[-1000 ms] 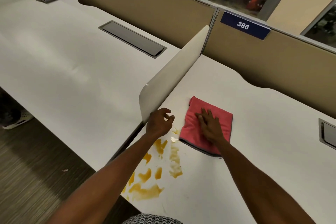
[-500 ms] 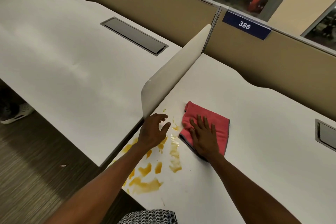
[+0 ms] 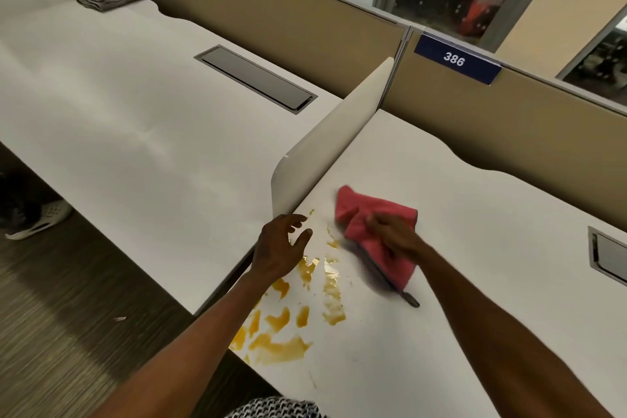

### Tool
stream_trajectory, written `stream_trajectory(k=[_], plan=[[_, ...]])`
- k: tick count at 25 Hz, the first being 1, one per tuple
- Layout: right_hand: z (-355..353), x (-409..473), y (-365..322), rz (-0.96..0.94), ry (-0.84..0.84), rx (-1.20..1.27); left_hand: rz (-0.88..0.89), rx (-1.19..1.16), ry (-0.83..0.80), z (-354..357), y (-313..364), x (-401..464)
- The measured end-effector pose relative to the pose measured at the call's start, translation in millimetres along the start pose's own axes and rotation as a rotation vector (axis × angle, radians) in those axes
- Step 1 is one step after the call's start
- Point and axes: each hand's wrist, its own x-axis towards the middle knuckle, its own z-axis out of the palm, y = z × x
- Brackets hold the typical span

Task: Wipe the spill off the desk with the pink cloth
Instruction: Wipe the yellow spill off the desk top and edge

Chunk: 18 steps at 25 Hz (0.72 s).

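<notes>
On the table (image 3: 475, 282), the pink cloth (image 3: 380, 231) has shifted toward the spill (image 3: 288, 326) since a second ago and is now bunched, no longer flat. Right hand (image 3: 393, 234) has closed on the cloth; left hand (image 3: 281, 248) hovers open and empty beside the divider (image 3: 322, 153). The spill appears untouched, so wiping is judged imminent.

- Left hand (image 3: 283, 249) is hovering palm-down, fingers spread and loosely curled, gripping nothing.
- Left forearm is reaching in from the lower left, bare.
- Right hand (image 3: 393, 234) is pressing down, fingers bunched and closing on the pink cloth (image 3: 375, 241); motion-blurred.
- Right forearm is extending in from the lower right, bare.
</notes>
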Motion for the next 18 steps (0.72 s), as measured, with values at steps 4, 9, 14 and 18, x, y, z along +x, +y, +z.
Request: stream_trajectory(k=[4, 9, 14, 18], plan=[[24.3, -13.4, 21.2, -0.006, 0.014, -0.018, -0.008, 0.015, 0.001, -6.1, -4.5, -0.8], [39.6, -11.3, 25.6, -0.085, 0.149, -0.519, -0.035, 0.062, -0.004, -15.5, -19.5, -10.0], [61.8, -14.1, 38.6, -0.022, 0.144, -0.693, -0.03, 0.076, 0.011, -19.1, -27.4, -18.7], [69.0, -27.3, 48.3, -0.113, 0.234, -0.623, -0.043, 0.03, 0.037, -20.0, -30.8, -28.6]])
